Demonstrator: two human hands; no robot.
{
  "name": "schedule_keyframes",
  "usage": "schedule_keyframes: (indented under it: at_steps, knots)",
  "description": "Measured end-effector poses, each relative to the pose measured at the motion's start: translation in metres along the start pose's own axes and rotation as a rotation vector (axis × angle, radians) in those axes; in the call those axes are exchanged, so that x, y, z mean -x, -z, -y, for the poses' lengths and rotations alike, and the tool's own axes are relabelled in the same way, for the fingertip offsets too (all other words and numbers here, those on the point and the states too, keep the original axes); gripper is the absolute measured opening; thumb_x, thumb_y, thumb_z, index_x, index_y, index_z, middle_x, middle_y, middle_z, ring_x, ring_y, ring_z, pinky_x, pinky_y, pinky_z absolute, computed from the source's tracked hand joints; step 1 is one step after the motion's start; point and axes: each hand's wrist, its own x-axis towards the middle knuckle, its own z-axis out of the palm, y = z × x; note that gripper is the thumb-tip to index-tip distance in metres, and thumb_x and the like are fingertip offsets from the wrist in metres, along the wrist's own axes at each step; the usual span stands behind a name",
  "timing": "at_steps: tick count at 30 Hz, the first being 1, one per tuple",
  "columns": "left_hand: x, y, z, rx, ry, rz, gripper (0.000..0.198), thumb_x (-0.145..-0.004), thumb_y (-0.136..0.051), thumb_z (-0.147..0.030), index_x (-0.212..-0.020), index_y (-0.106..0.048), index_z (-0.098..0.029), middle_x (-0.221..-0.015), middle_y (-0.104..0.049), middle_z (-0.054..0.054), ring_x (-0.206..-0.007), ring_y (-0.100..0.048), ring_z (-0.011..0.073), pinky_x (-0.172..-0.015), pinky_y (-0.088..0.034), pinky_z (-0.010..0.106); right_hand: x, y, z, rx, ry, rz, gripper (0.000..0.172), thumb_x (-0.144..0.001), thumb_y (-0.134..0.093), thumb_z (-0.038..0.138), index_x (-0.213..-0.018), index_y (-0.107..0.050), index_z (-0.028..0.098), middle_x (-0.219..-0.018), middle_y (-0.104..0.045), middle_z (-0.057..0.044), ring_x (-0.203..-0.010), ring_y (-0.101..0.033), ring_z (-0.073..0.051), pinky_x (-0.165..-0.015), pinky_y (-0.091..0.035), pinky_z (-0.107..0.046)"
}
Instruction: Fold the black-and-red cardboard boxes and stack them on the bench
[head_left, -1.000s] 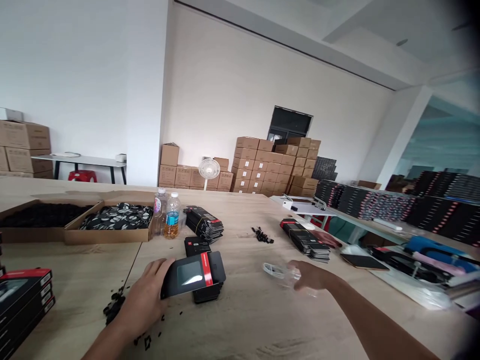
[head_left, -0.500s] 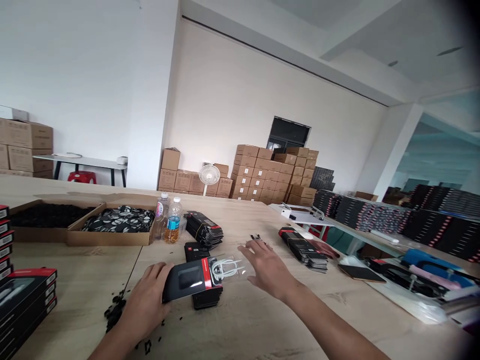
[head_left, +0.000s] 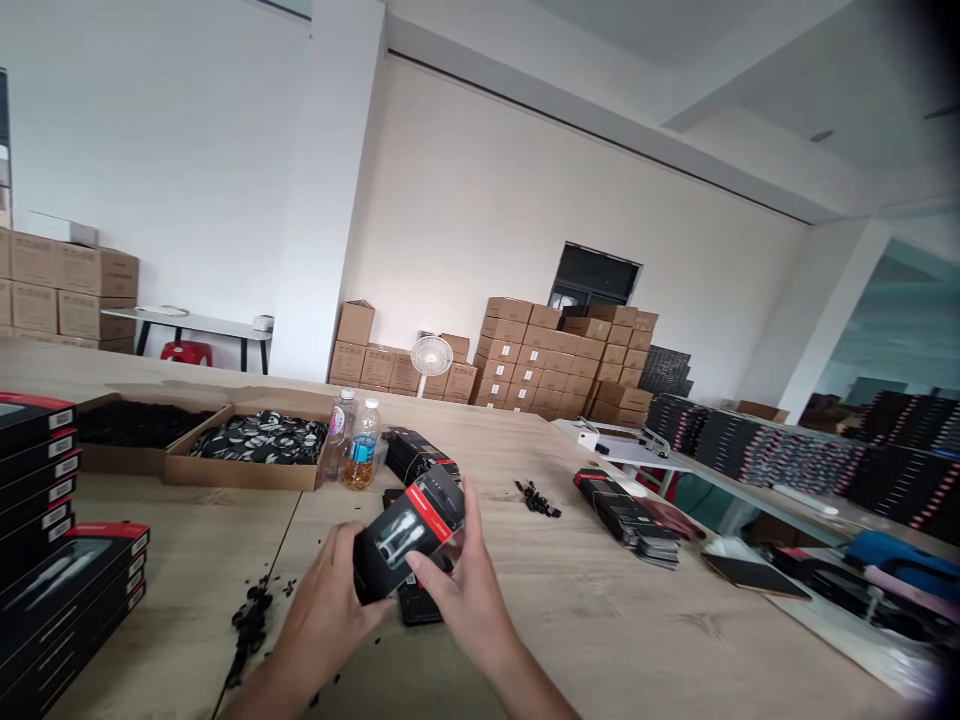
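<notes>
Both hands are on it here: the left hand (head_left: 326,610) grips the lower end of a black retail box (head_left: 397,530) with a red band, and the right hand (head_left: 469,600) pinches the other side, thumb across the clear window with a white cable (head_left: 399,538) showing through. Box is tilted and held up over the wooden table (head_left: 622,630), right above a short stack of black boxes (head_left: 418,605); can't really tell if they're touching.

Just behind is a pile of black packs (head_left: 416,452), beside two plastic bottles (head_left: 364,450) and a cardboard tray of black-and-white patterned pieces (head_left: 259,438). Loose black bits (head_left: 251,620) are scattered near the left hand, with a small heap of them (head_left: 536,498) off to the right. Taller stacks of red-trimmed black boxes (head_left: 37,470) sit at the left table edge, and cardboard cartons (head_left: 555,355) are piled against the far wall.
</notes>
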Motion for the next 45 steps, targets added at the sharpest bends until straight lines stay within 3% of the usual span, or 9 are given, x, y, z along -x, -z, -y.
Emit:
schedule_keyframes:
  at_steps: [3,7,14,18,22,28,35,40,45]
  knots:
    - [0.008,-0.008,-0.004,0.187,-0.025,0.13,0.08,-0.074,-0.071,-0.026,-0.14,-0.026,-0.02,-0.14,-0.051,0.017,-0.126,-0.053,0.0308,-0.104,-0.043,0.048,0.01,-0.013,-0.008,-0.225,-0.055,-0.001,0.085,-0.092,-0.055,0.03,-0.154,0.003,0.026,-0.137,-0.056,-0.014,-0.116,-0.062,-0.024,-0.098,-0.053,-0.043]
    - [0.012,-0.006,-0.005,0.334,-0.093,0.157,0.064,-0.097,-0.042,-0.032,-0.15,-0.008,-0.024,-0.152,-0.04,0.015,-0.138,-0.043,0.0234,-0.114,-0.035,0.045,0.024,-0.005,-0.018,-0.148,0.027,0.053,0.061,-0.09,-0.06,0.029,-0.145,-0.032,0.029,-0.136,-0.056,-0.012,-0.115,-0.063,-0.024,-0.096,-0.054,-0.04]
    - [0.011,0.013,-0.012,0.275,-0.265,0.162,0.049,-0.098,-0.04,-0.026,-0.145,-0.029,-0.032,-0.144,-0.048,0.008,-0.125,-0.054,0.0201,-0.103,-0.048,0.034,0.017,0.025,0.008,0.131,0.224,0.122,0.023,-0.097,-0.047,0.025,-0.114,-0.062,0.028,-0.107,-0.064,-0.008,-0.1,-0.063,-0.022,-0.087,-0.054,-0.034]
    - [0.007,0.024,-0.02,0.173,-0.345,0.134,0.034,-0.097,-0.043,-0.026,-0.13,-0.051,-0.029,-0.125,-0.061,0.007,-0.112,-0.061,0.0201,-0.092,-0.053,0.03,0.014,0.027,0.013,0.126,0.251,0.176,0.026,-0.097,-0.047,0.024,-0.118,-0.062,0.029,-0.12,-0.061,-0.008,-0.111,-0.06,-0.022,-0.094,-0.052,-0.036]
    - [0.004,0.029,-0.026,0.138,-0.38,0.067,0.027,-0.097,-0.041,-0.026,-0.114,-0.062,-0.026,-0.119,-0.064,0.009,-0.108,-0.063,0.0206,-0.093,-0.052,0.031,0.026,0.018,-0.002,-0.03,0.173,0.03,0.037,-0.095,-0.053,0.024,-0.131,-0.051,0.031,-0.122,-0.062,-0.007,-0.107,-0.064,-0.02,-0.089,-0.056,-0.033]
    - [0.008,0.021,-0.019,0.137,-0.429,-0.087,0.026,-0.095,-0.046,-0.021,-0.113,-0.064,-0.024,-0.14,-0.054,0.011,-0.128,-0.054,0.0233,-0.107,-0.045,0.037,0.025,0.022,0.008,0.082,0.263,-0.041,0.018,-0.093,-0.055,0.023,-0.107,-0.066,0.027,-0.119,-0.066,-0.01,-0.112,-0.063,-0.025,-0.095,-0.054,-0.042]
    - [0.015,0.012,-0.021,0.277,-0.324,-0.177,0.021,-0.092,-0.052,-0.02,-0.112,-0.055,-0.023,-0.116,-0.068,0.009,-0.111,-0.064,0.0201,-0.094,-0.054,0.034,0.027,0.023,0.016,0.102,0.237,-0.047,0.017,-0.09,-0.059,0.023,-0.106,-0.057,0.026,-0.11,-0.07,-0.007,-0.102,-0.067,-0.021,-0.09,-0.054,-0.034]
    - [0.019,0.029,-0.038,0.217,-0.346,-0.089,0.013,-0.09,-0.053,-0.023,-0.102,-0.059,-0.024,-0.115,-0.067,0.008,-0.111,-0.063,0.0217,-0.091,-0.053,0.032,0.023,0.031,0.034,0.059,0.215,0.061,0.011,-0.088,-0.062,0.024,-0.099,-0.061,0.024,-0.101,-0.068,-0.005,-0.097,-0.065,-0.02,-0.085,-0.053,-0.031]
    - [0.007,0.051,-0.062,0.268,-0.24,0.071,0.011,-0.09,-0.053,-0.025,-0.092,-0.063,-0.024,-0.097,-0.068,0.004,-0.096,-0.066,0.0191,-0.084,-0.052,0.029,0.009,0.04,0.051,0.024,0.138,0.156,0.012,-0.081,-0.067,0.018,-0.091,-0.07,0.024,-0.098,-0.067,-0.004,-0.091,-0.065,-0.019,-0.082,-0.052,-0.031]
